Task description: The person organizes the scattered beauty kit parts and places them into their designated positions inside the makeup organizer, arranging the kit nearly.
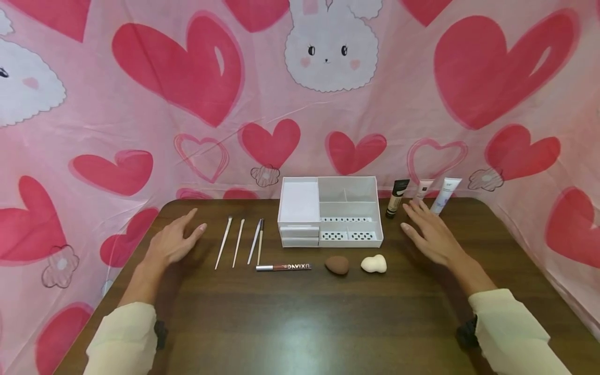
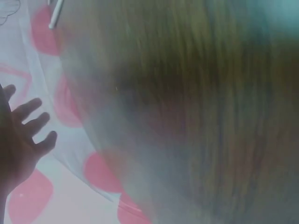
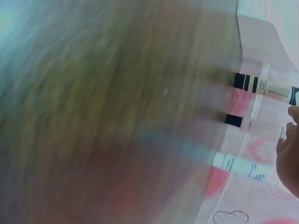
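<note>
My left hand (image 1: 174, 240) is held over the left side of the table with its fingers spread, holding nothing. Nearest to it lie several thin makeup brushes (image 1: 224, 242). My right hand (image 1: 432, 237) is also empty, fingers extended, close in front of three upright tubes. These are a black-and-beige tube (image 1: 396, 199), a pale pink tube (image 1: 423, 189) partly behind the fingers, and a white tube (image 1: 445, 196). Whether the fingers touch any tube I cannot tell. The right wrist view shows the same white tube (image 3: 243, 167) standing on its cap.
A white compartment organizer (image 1: 300, 200) with small drawers stands at the back centre. In front lie a pen-like cosmetic stick (image 1: 283, 267), a brown makeup sponge (image 1: 337, 265) and a cream makeup sponge (image 1: 374, 264). A pink heart-patterned cloth (image 1: 262, 78) hangs behind the wooden table (image 1: 300, 323).
</note>
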`<state>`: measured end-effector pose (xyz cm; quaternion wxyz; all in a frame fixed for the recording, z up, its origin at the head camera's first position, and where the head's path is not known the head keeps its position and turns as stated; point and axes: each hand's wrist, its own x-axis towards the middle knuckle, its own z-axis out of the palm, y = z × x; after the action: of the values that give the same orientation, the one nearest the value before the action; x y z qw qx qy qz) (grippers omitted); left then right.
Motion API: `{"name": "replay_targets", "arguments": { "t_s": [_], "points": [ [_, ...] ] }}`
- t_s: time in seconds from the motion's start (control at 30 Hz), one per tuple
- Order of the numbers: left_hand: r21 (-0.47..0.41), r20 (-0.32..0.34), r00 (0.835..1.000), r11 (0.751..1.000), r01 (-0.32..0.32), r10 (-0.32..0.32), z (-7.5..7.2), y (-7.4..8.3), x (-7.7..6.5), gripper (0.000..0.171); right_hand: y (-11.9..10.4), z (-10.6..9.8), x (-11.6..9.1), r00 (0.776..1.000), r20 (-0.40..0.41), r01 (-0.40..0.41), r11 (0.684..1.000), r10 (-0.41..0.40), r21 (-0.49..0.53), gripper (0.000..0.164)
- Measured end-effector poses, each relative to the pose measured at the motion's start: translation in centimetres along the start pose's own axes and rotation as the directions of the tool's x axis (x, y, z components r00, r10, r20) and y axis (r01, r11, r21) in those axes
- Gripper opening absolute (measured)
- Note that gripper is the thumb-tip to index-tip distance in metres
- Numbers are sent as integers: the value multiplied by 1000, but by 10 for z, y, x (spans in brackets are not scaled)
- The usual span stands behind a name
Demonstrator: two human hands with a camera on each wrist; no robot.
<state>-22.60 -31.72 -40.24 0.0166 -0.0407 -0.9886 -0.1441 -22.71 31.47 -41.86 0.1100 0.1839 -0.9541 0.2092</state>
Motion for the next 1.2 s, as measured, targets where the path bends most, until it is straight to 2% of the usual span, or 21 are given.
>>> {"name": "replay_targets", "arguments": {
  "t_s": [0.2, 0.4, 0.73, 0.93, 1.1, 1.2],
  "points": [
    [-27, 24, 999, 999, 39, -38, 3, 8, -4, 81, -7, 3, 7, 999, 43, -15, 994, 11, 105, 61],
    [-46, 45, 997, 996, 71, -69, 8, 15, -5, 82, -13, 8, 13, 998, 52, -40, 983, 31, 177, 58],
    [-145, 80, 991, 982, 122, -111, 11, 25, -8, 83, -23, 15, 24, 993, 97, -98, 957, 74, 272, 60],
    [-223, 90, 989, 966, 131, -113, 10, 32, -8, 85, -27, 22, 33, 990, 112, -121, 940, 89, 319, 65],
    [-219, 111, 987, 966, 137, -115, 12, 36, -8, 84, -29, 30, 37, 988, 142, -120, 903, 66, 413, 72],
    [-220, 112, 987, 965, 139, -117, 14, 37, -8, 82, -29, 34, 38, 988, 150, -100, 846, 23, 524, 75]
  ]
}}
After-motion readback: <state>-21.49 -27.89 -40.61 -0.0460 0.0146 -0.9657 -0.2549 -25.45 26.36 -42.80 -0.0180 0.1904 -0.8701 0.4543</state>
